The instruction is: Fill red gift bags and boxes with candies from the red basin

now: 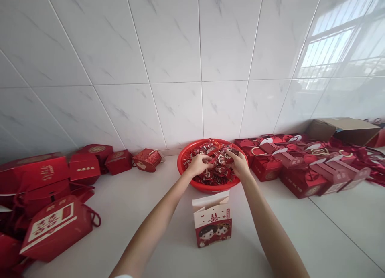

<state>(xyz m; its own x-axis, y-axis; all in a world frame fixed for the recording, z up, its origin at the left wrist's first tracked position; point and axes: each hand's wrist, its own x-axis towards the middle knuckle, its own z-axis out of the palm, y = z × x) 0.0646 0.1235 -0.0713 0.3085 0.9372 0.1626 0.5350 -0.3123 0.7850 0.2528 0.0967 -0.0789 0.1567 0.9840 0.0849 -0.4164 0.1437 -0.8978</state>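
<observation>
Both of my hands are over a round red plastic basket (184, 154) heaped with red-wrapped candies (214, 174). My left hand (201, 164) is closed, thumb and fingers pinching a red candy packet. Just to its right, my right hand (239, 162) is closed on a wrapped candy (227, 154) with a pale printed label. In front of the basket, between my forearms, stands a small red and white gift box (213, 226) with its top open. Two cartoon faces are printed on its front. What lies inside it is hidden from this angle.
Several red gift boxes (57, 226) are piled on the left, with a few smaller ones (147, 160) along the tiled wall (177, 109). More handled red boxes (303, 178) stand in rows on the right. Behind them is an open brown cardboard box (350, 127).
</observation>
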